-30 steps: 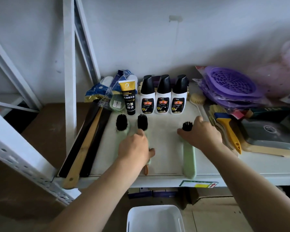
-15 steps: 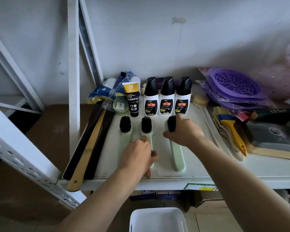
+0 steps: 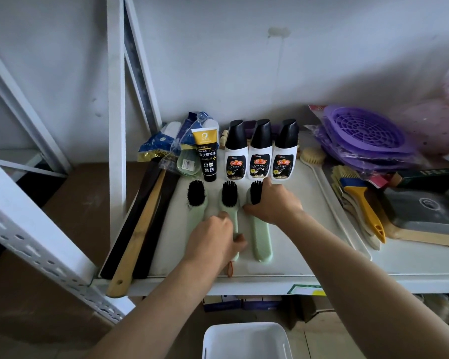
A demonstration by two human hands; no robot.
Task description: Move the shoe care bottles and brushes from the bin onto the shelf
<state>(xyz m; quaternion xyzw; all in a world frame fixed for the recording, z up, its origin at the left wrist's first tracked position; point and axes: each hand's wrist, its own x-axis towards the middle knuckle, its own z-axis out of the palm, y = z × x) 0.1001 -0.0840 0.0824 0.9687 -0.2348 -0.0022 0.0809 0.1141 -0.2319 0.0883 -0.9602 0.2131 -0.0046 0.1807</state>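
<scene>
Three white shoe-care bottles with black caps (image 3: 261, 151) stand in a row at the back of the white shelf (image 3: 309, 244), beside a black and yellow tube (image 3: 207, 154). In front of them lie three pale green brushes with black bristles. My left hand (image 3: 213, 240) grips the handle of the middle brush (image 3: 230, 196). My right hand (image 3: 275, 200) holds the right brush (image 3: 262, 239) near its bristle head. The left brush (image 3: 196, 200) lies untouched. The white bin (image 3: 244, 340) sits below, its inside mostly out of view.
Dark and wooden long-handled shoehorns (image 3: 138, 229) lie at the shelf's left edge beside a white upright post (image 3: 116, 125). Purple strainers (image 3: 363, 136), a yellow-handled paintbrush (image 3: 360, 203) and a dustpan (image 3: 423, 211) crowd the right side. Blue packets (image 3: 166, 141) sit at the back left.
My right hand has slid the right brush leftwards until it lies next to the middle brush, parallel with it. My left hand has stayed on the middle brush's handle.
</scene>
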